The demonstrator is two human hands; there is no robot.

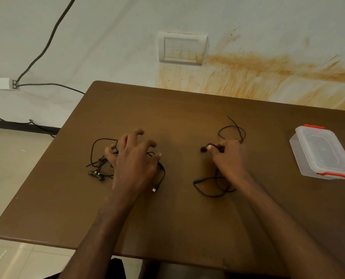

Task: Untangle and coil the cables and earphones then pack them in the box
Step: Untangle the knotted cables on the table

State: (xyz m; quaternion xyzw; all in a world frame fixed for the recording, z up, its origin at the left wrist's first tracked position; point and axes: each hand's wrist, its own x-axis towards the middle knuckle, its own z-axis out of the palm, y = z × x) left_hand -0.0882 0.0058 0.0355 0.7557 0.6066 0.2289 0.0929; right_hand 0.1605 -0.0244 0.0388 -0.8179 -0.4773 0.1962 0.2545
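Observation:
A tangle of black cables and earphones [99, 158] with yellow-marked buds lies on the brown table [177, 218] at the left. My left hand [133, 160] hovers over it with fingers spread, partly hiding it; a white-tipped plug [154, 189] shows below the hand. To the right, my right hand [228, 158] pinches a black earphone cable [232, 131] near its bud, and more of that cable loops under the wrist. A clear plastic box [322, 152] with red clips stands closed at the far right.
The table's back edge meets a stained wall with a switch plate [181, 48]. Grey wall cables and a white adapter [3, 83] hang at the left, off the table. Tiled floor lies beyond the table's left edge.

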